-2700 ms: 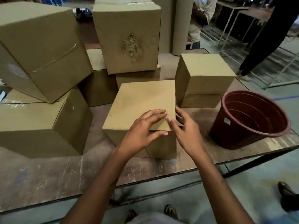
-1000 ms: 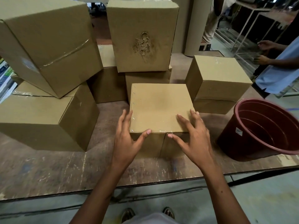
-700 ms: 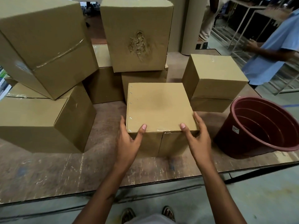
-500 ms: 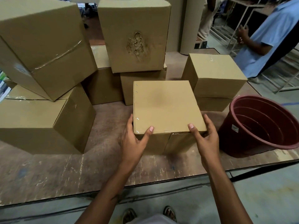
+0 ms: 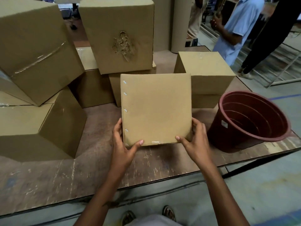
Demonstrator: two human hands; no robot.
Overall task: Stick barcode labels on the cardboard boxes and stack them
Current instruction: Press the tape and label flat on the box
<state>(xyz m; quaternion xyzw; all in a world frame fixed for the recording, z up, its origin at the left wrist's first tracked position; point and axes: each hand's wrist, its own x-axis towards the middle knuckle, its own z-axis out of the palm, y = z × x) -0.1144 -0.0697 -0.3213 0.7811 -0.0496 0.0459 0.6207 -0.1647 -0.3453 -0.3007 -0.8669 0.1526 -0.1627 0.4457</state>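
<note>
Here, a worn wooden tabletop (image 5: 48, 175) fills most of the view, crowded with plain brown cardboard boxes. At its left edge a large box (image 5: 32, 126) sits flat with another large box (image 5: 35, 46) resting tilted on top of it, which looks more like loose piling than a neat stack. Toward the far edge, in the middle, a tall box (image 5: 120, 33) with a torn patch on its front stands on lower boxes, so a stack appears to be started there. Toward the far right corner stands a medium box (image 5: 206, 74). A dark red plastic bucket (image 5: 249, 121) sits at the right edge, tipped a little toward the person, probably within reach for scraps.

Near the front edge, in the middle, the person holds a small box (image 5: 156, 108) raised off the tabletop, its broad face turned up toward the camera. A row of metal staples runs down the left side of that face. No barcode label can be seen on it.

The left hand (image 5: 125, 144) clasps the box's lower left corner, thumb on the face and fingers down the side. The right hand (image 5: 193, 141) clasps the lower right corner the same way. Gripping both near corners likely keeps the box steady and level, ready to be carried to a stack.
</note>
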